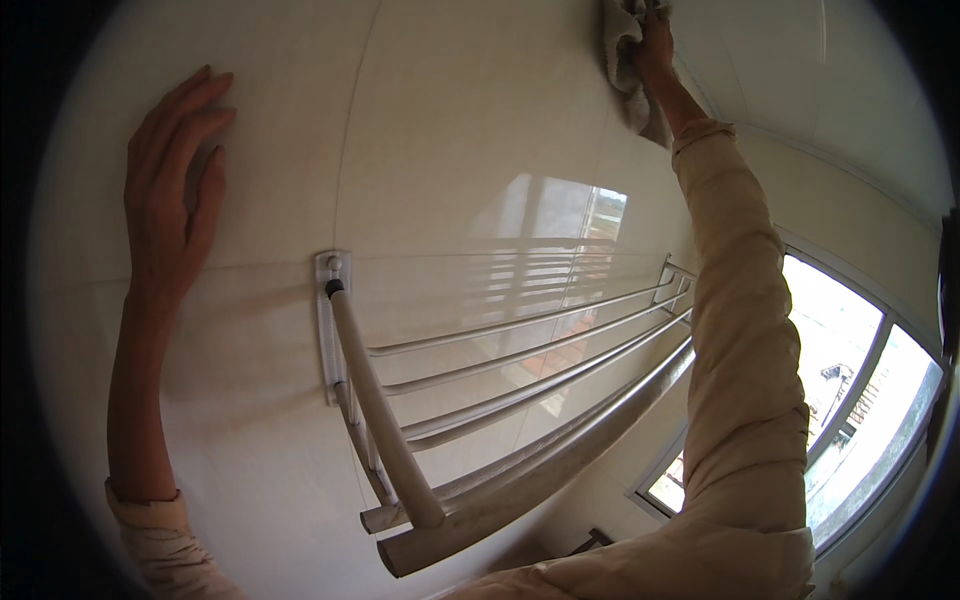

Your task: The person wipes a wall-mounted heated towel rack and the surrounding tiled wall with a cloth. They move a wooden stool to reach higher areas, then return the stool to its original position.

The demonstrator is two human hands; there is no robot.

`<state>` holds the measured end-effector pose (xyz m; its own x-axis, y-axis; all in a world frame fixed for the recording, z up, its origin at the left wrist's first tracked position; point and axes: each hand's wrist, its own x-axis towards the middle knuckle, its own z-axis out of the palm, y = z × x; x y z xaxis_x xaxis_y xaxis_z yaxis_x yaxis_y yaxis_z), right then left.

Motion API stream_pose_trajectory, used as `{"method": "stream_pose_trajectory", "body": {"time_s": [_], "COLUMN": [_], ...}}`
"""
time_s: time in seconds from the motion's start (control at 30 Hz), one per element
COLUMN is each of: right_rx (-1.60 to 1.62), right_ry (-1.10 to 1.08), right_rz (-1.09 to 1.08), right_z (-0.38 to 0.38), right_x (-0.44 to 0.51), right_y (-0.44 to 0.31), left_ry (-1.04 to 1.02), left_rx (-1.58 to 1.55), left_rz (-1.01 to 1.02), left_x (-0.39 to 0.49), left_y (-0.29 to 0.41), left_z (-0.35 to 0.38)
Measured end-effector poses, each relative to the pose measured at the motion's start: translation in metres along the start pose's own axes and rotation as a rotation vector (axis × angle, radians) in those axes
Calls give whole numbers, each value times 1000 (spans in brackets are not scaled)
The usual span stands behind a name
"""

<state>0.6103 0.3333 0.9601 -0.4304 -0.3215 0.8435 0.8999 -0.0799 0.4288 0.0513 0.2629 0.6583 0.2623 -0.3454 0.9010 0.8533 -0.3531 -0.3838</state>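
High at the upper right, my right hand (654, 49) grips a light-coloured cloth (624, 56) that lies against the glossy tiled wall (465, 135). The top of the cloth is cut off by the picture's edge. On the left, my left hand (171, 172) is raised at the wall, thumb apart from the lightly curved fingers and nothing in it. Whether its fingertips touch the tiles I cannot tell. Between my arms, a metal towel rack (517, 360) with several parallel bars is fixed to the wall by a bracket (332, 326).
The rack's thick front bar (525, 480) juts out from the wall below my hands. To the right, a bright sliding window (832, 360) lies behind my right sleeve (742, 337). The pale ceiling (810, 75) meets the wall at the upper right.
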Motion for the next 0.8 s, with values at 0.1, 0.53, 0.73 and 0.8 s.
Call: {"method": "stream_pose_trajectory", "body": {"time_s": [0.1, 0.53, 0.73, 0.8], "right_rx": [98, 145, 232, 67], "right_ry": [-138, -278, -236, -468], "right_rz": [288, 141, 241, -25], "right_z": [8, -37, -55, -104], "right_x": [-11, -42, -106, -147], "right_y": [-4, -63, -144, -176], "left_ry": [-1, -31, -34, -25], "left_rx": [-3, 163, 159, 196], "left_rz": [5, 42, 11, 13], "left_x": [2, 4, 1, 4], "left_y": [3, 11, 8, 7], "left_z": [6, 1, 1, -7]}}
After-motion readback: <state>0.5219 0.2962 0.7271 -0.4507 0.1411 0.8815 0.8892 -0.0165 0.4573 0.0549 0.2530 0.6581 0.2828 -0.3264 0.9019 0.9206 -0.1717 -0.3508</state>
